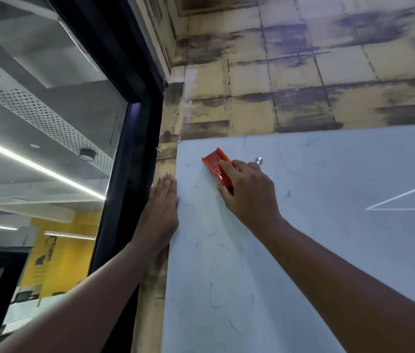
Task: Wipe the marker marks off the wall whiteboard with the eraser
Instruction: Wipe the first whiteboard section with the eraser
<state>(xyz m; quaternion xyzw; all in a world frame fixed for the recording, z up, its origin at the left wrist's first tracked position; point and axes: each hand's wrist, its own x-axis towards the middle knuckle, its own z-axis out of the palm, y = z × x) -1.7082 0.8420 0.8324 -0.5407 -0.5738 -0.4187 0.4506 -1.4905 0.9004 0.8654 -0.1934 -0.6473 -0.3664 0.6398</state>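
Fingers of the right hand (248, 189) pinch a red eraser (217, 169) by its sides, thumb on the lower edge and fingertips over the top, and the eraser sits flat against the whiteboard (303, 238) near the board's upper left corner. A small round metal mount (259, 160) lies just beside the knuckles. Faint blue marker marks (211, 293) (thin curls and short strokes, mostly pale) are scattered over the board below and to the left of the eraser, with one darker fleck to the right of the wrist. The left hand (162, 212) lies flat and spread, holding nothing, with its palm on the yellowish wall (252, 80) and its fingers along the board's left edge. A black window frame (130, 159) stands just left of that hand.
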